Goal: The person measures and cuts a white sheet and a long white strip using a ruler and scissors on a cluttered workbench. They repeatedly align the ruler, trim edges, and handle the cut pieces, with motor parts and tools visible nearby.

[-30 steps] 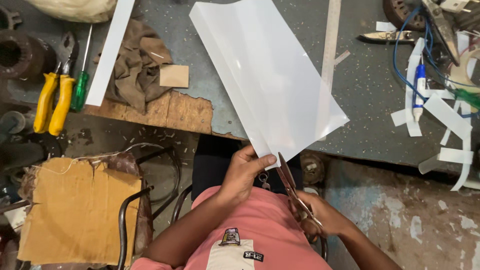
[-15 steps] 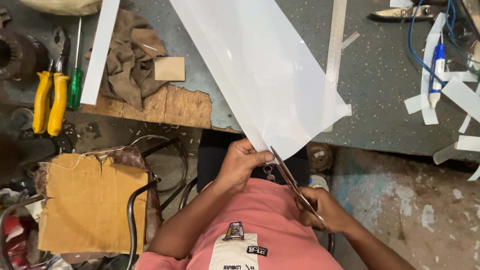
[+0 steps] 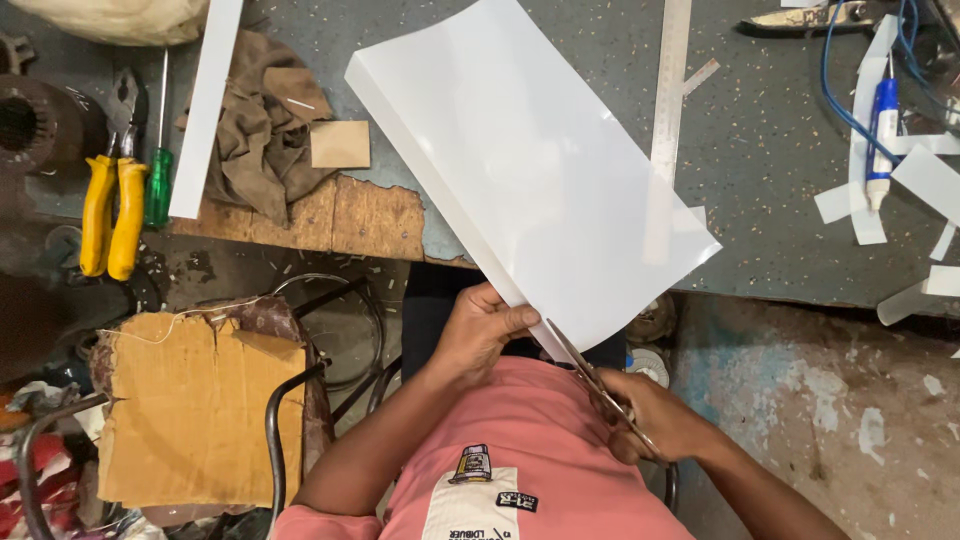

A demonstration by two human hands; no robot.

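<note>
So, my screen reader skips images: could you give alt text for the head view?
Seen from above, a person's right hand works scissors into a large white sheet that the left hand pinches at its near edge. Beyond lie a grey workbench, yellow-handled pliers and white strips.

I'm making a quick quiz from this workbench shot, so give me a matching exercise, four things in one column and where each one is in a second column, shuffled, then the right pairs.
Things:
1. white sheet
2. scissors
3. yellow-handled pliers
4. brown rag

Places:
A. lying at the far left of the bench, beside a green-handled screwdriver
B. crumpled on the bench next to a small tan square
C. in the right hand, blades at the sheet's near edge
D. pinched at its near edge by the left hand, reaching out over the bench

Pairs: 1-D, 2-C, 3-A, 4-B
</note>
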